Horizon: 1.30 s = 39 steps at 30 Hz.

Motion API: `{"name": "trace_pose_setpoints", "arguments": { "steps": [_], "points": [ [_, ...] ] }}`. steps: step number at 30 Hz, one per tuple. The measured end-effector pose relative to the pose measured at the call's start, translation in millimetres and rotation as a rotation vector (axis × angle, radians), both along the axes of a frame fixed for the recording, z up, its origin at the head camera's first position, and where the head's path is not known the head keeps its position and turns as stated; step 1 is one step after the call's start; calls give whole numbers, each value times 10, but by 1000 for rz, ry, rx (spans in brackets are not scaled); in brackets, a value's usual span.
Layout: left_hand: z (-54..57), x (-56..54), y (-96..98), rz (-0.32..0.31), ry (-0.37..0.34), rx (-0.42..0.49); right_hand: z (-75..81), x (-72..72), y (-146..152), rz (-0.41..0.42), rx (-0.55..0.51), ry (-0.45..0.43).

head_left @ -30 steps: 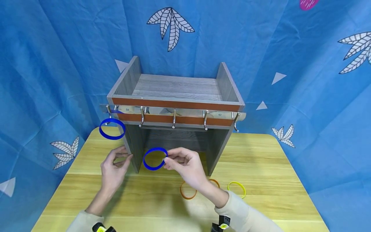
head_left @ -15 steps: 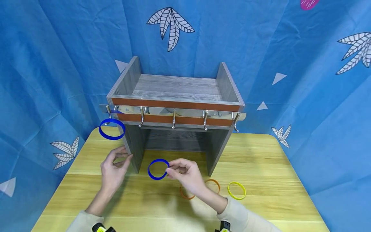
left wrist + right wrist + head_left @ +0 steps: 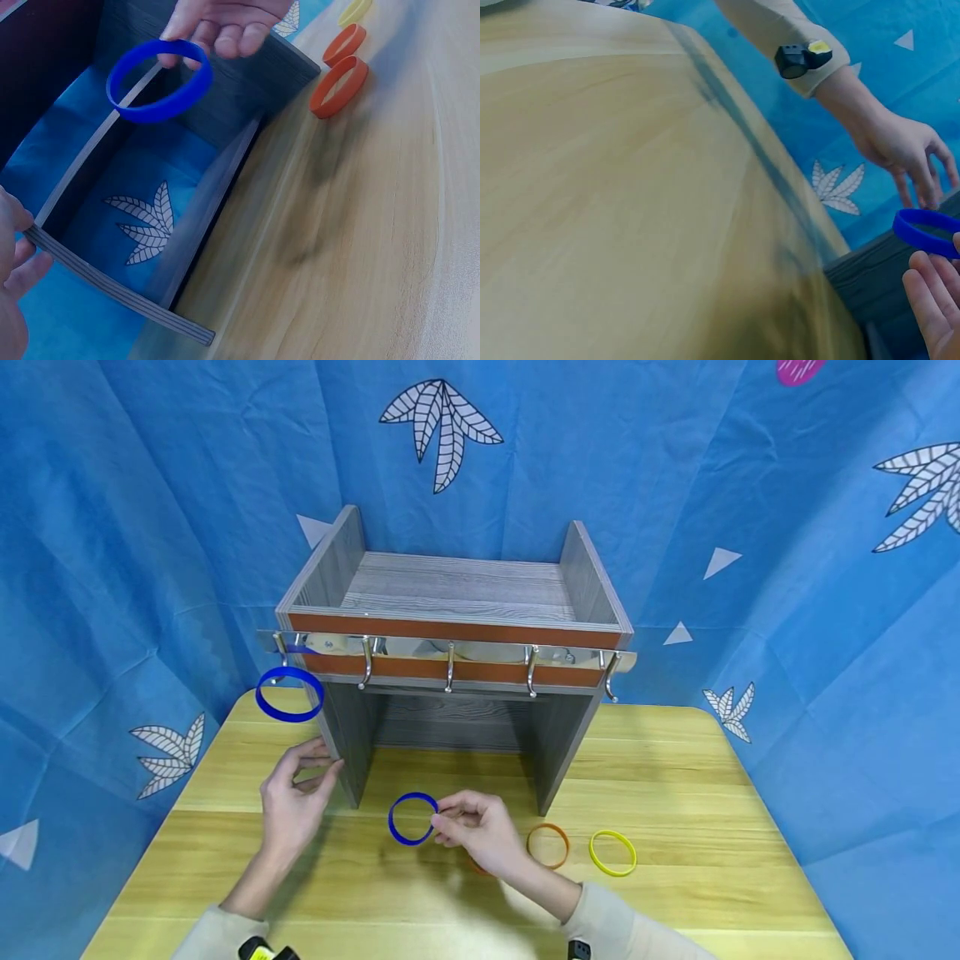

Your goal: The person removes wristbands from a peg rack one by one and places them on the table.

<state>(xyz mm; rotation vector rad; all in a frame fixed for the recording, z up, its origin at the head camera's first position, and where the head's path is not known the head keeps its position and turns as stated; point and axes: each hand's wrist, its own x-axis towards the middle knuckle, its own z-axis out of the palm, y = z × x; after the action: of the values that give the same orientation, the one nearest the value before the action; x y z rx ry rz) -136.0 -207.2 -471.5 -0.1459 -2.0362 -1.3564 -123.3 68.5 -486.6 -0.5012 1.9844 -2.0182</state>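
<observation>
A blue silicone wristband is pinched between the thumb and fingers of my right hand, raised over the table in front of the grey shelf unit. My left hand grips the front edge of the unit's left side panel, thumb on one side and fingers on the other. A second blue wristband hangs from the leftmost metal hook. In the left wrist view, the held band shows as a tilted loop with the right fingers at its upper edge.
More silver hooks line the rail across the unit's front. On the wooden table lie a yellow band and an orange band; another orange band is mostly behind my right hand in the head view.
My right hand has moved down and slightly right with the blue wristband, bringing it closer to the table. The left hand and the hanging band have stayed put.
</observation>
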Motion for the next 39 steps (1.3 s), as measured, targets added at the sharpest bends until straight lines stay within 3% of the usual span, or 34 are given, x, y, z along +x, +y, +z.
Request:
{"name": "trace_pose_setpoints", "arguments": {
  "steps": [7, 18, 39],
  "points": [
    [-1, -3, 10, 0, 19, 1, -134, 44, -19, 19, 48, -96],
    [-1, -5, 7, -2, 20, -1, -302, 84, -45, 24, 130, -158],
    [-8, -5, -3, 10, -21, 5, -375, 16, -54, 10, 260, -151]
  ]
}}
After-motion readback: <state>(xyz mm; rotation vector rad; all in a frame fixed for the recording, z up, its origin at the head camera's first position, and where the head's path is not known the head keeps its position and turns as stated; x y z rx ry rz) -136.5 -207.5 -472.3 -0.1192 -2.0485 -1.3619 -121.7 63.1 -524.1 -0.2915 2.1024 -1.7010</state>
